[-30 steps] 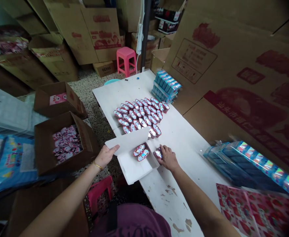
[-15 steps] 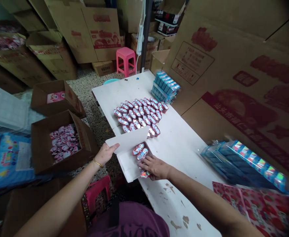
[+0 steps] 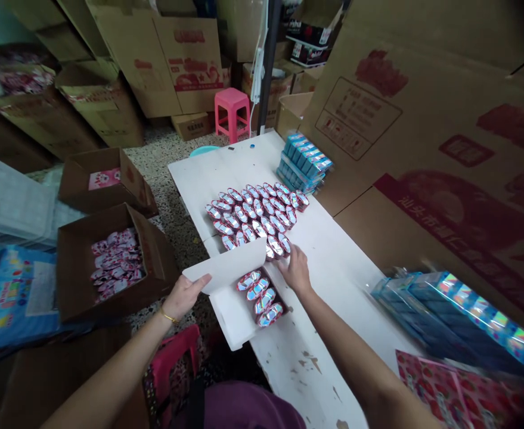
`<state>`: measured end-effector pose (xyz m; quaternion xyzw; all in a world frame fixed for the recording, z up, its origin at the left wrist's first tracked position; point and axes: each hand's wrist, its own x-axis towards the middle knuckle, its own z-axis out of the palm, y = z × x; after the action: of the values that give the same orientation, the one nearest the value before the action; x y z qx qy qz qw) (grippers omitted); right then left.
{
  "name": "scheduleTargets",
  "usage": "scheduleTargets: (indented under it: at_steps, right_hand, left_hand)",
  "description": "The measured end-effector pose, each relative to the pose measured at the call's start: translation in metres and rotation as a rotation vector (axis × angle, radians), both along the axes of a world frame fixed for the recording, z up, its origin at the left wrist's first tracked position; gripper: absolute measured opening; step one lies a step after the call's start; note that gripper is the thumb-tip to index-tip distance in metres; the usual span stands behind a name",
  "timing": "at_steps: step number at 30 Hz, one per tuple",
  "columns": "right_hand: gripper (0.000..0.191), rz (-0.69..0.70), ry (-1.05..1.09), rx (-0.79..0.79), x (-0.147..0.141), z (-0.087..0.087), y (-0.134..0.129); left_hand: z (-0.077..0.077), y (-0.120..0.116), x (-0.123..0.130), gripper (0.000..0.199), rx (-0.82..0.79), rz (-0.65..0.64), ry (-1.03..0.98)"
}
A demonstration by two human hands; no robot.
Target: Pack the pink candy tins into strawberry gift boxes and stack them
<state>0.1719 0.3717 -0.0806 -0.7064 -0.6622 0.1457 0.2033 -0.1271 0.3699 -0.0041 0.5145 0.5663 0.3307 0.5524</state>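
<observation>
Slanted end packet [image 3: 284, 242] is flanked at right by curled fingers of the nearer right hand [image 3: 296, 271], grip indiscernible; flap [image 3: 235, 263] is pinched by left hand [image 3: 185, 296].

The white box [image 3: 228, 307] now contains four shiny packets [image 3: 258, 289] in a row, against two a second ago. The right hand [image 3: 296, 271], over the box's interior half a second ago, is now outside its right side, fingers at the nearest loose packets [image 3: 284, 242] beyond the box.
</observation>
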Motion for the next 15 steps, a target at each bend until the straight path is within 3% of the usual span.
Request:
scheduleTargets:
  at_steps: [2,4,6,11,15]
  right_hand:
    - [0.070,-0.143,0.020,-0.136,0.001,-0.013,0.037]
    - [0.066,-0.091,0.001,-0.272,0.003,-0.025,0.062]
    - [0.061,0.024,-0.049,-0.322,0.009,-0.032,0.072]
    - [0.053,0.265,-0.122,-0.256,0.042,-0.039,0.049]
    - [0.050,0.309,-0.120,-0.281,0.065,-0.040,0.026]
  left_hand:
    - [0.001,-0.001,0.001,0.052,-0.008,0.023,0.009]
    - [0.002,-0.002,0.001,0.052,-0.013,0.034,0.024]
    - [0.003,-0.002,0.001,0.051,-0.004,0.024,0.041]
    - [0.002,0.001,-0.001,0.047,0.014,-0.011,0.047]
    - [-0.001,0.002,-0.002,0.046,0.011,-0.018,0.042]
